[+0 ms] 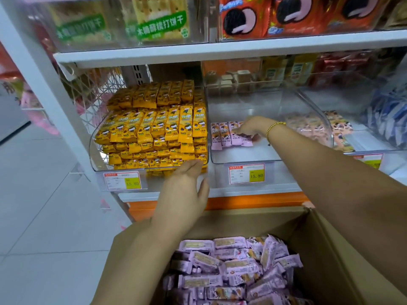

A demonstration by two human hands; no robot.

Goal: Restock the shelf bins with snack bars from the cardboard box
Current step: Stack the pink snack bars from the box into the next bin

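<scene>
White shop shelving (pixel 154 56) is faced here, with the yellow-bar bin (pixel 93 148) on the left already packed full. Right-hand fingers (pixel 239 129) are laid fairly flat on a short row of pink snack bars (pixel 226 135) at the front-left of the clear middle bin (pixel 242 161); whether one is pinched can't be told. Behind them the right hand (pixel 251 126), a beaded bracelet (pixel 275 126) and a long outstretched forearm are seen. The left hand (pixel 187 188) is held open by the yellow bin's front lip, fingers straight and together, nothing gripped. Most of the middle bin is unfilled, and the cardboard box (pixel 319 238) below is loaded with pink bars, so plenty is probably left to do.
</scene>
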